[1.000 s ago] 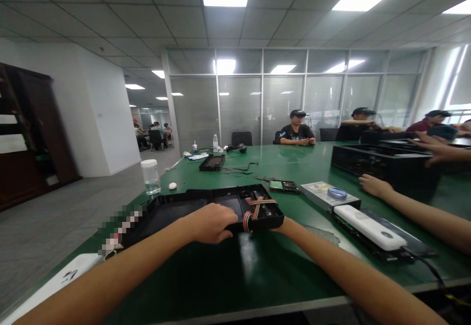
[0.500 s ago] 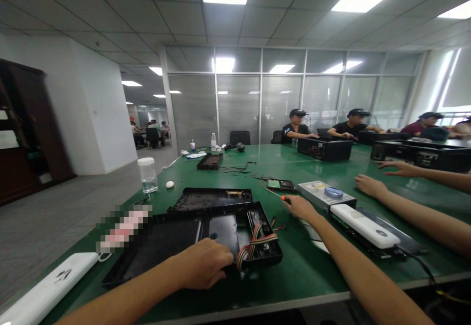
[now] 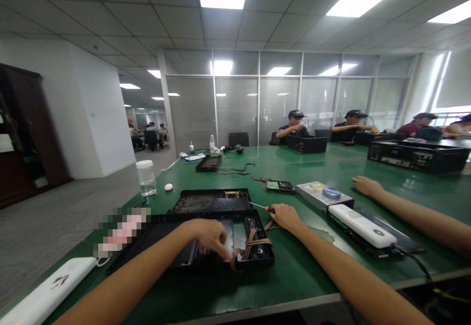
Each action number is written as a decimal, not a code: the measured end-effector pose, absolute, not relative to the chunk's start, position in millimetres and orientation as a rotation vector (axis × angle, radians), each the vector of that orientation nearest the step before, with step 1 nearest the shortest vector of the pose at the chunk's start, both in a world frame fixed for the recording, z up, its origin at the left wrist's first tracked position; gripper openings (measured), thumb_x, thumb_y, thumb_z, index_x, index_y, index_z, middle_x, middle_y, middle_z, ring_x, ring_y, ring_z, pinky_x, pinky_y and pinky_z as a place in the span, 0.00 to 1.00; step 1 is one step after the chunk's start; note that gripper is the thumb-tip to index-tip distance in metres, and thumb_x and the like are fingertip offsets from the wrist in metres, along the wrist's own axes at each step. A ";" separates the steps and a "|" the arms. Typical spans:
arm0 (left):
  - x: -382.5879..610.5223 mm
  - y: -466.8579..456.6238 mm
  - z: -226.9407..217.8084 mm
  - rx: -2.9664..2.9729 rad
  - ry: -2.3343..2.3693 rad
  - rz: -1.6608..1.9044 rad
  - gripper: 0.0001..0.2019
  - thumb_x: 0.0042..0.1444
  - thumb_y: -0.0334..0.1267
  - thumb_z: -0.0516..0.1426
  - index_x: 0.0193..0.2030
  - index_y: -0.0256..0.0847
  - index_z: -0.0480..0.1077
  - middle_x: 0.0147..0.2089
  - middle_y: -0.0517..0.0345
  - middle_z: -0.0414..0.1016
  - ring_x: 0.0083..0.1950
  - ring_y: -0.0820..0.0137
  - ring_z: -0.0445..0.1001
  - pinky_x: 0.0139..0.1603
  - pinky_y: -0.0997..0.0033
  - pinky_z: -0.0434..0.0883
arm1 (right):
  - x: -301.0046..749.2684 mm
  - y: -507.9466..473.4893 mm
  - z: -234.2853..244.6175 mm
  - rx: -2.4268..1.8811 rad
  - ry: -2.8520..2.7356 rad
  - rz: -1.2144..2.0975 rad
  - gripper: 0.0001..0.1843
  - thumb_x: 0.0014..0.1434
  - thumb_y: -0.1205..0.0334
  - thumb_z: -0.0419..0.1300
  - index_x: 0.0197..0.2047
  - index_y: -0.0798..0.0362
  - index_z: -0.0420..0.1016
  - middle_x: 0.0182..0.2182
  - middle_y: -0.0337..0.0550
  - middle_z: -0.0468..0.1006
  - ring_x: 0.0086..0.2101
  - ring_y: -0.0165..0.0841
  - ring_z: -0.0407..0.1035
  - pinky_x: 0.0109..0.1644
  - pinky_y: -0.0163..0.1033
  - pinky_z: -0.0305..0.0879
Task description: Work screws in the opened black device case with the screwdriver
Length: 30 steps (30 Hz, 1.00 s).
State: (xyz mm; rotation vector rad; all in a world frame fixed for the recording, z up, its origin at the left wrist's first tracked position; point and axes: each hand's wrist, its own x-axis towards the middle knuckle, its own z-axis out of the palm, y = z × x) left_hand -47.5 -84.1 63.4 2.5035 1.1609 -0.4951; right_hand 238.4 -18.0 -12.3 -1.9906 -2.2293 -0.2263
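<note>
An open black plastic case [image 3: 172, 254] lies in front of me on the green table [image 3: 316, 168]. My left hand [image 3: 209, 236] reaches into it, fingers curled and pinching the striped ribbon cable [image 3: 248, 251] at the case's right end. My right hand [image 3: 285, 216] sits just right of the case, closed round a small screwdriver [image 3: 262, 207] with a red and black handle, its thin shaft pointing left over the case. Behind it lies a second black tray [image 3: 211, 201].
A white power bank [image 3: 362, 225] on a dark device and a silver drive [image 3: 322, 195] lie to the right, with another person's hand [image 3: 366, 186] beside them. A circuit board [image 3: 279, 186], a jar [image 3: 146, 177], another white device [image 3: 47, 293] and black computer cases further back; several seated people.
My right hand picked up the screwdriver and drew it back to the case. My left hand shifted from the case's front edge onto the ribbon cable. The view tilted a little.
</note>
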 end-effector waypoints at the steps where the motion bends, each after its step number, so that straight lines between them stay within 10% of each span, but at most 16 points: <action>1: -48.0 -67.9 63.6 2.530 1.175 -0.385 0.24 0.47 0.60 0.51 0.35 0.39 0.69 0.29 0.57 0.72 0.28 0.69 0.71 0.27 0.74 0.66 | 242.9 -15.5 -12.0 -2.006 -2.217 -0.230 0.15 0.57 0.55 0.48 0.40 0.53 0.72 0.36 0.51 0.75 0.39 0.39 0.69 0.39 0.39 0.60; 5: -57.1 -15.9 51.5 2.931 1.403 0.143 0.18 0.49 0.47 0.56 0.43 0.37 0.66 0.43 0.49 0.70 0.44 0.63 0.68 0.42 0.71 0.64 | 255.2 -10.0 -12.2 -2.032 -2.173 -0.210 0.16 0.57 0.55 0.49 0.39 0.53 0.72 0.35 0.51 0.75 0.38 0.39 0.69 0.38 0.39 0.59; 15: -67.4 0.1 35.1 2.924 1.368 0.113 0.25 0.47 0.38 0.59 0.53 0.39 0.59 0.46 0.48 0.67 0.45 0.61 0.68 0.44 0.67 0.64 | 237.0 -14.9 -12.6 -1.632 -2.031 0.050 0.21 0.58 0.49 0.44 0.33 0.53 0.73 0.29 0.45 0.75 0.30 0.33 0.68 0.33 0.33 0.56; 21: -72.6 3.3 22.1 3.098 0.799 0.366 0.06 0.52 0.37 0.56 0.35 0.42 0.72 0.50 0.55 0.63 0.51 0.66 0.61 0.52 0.69 0.59 | 232.2 -10.1 -20.9 -1.449 -1.995 0.196 0.21 0.55 0.48 0.48 0.33 0.55 0.75 0.28 0.45 0.76 0.28 0.34 0.68 0.33 0.34 0.57; 30: -59.5 -3.7 16.3 3.320 0.830 0.499 0.12 0.59 0.36 0.47 0.33 0.36 0.68 0.41 0.52 0.65 0.43 0.69 0.62 0.46 0.70 0.61 | 242.9 -5.9 -19.9 -1.440 -2.006 0.169 0.20 0.54 0.48 0.49 0.30 0.54 0.74 0.25 0.43 0.75 0.27 0.34 0.67 0.31 0.33 0.56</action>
